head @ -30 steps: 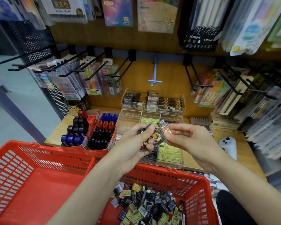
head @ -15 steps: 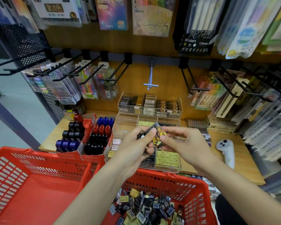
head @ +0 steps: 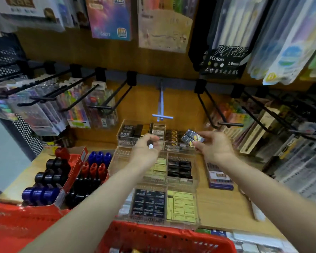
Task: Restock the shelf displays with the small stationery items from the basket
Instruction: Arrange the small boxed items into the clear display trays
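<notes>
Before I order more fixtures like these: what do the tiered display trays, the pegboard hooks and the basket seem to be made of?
Tiered display trays: clear, glossy plastic, probably acrylic; the stock shows through the walls.
Pegboard hooks: thin black rods, likely coated metal wire; the finish is too blurred to judge.
Basket: red moulded plastic, with slotted walls and a slight sheen.

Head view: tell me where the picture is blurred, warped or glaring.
Head view: motion blur smears the whole frame, most at the left hand and right hand; the print on the small dark packets pinched by the right hand is unreadable. Wide-angle distortion bows the black metal display hooks and the frame edges. Lighting is even and warm, with no strong glare; the clear plastic compartment trays show only faint sheen.
</notes>
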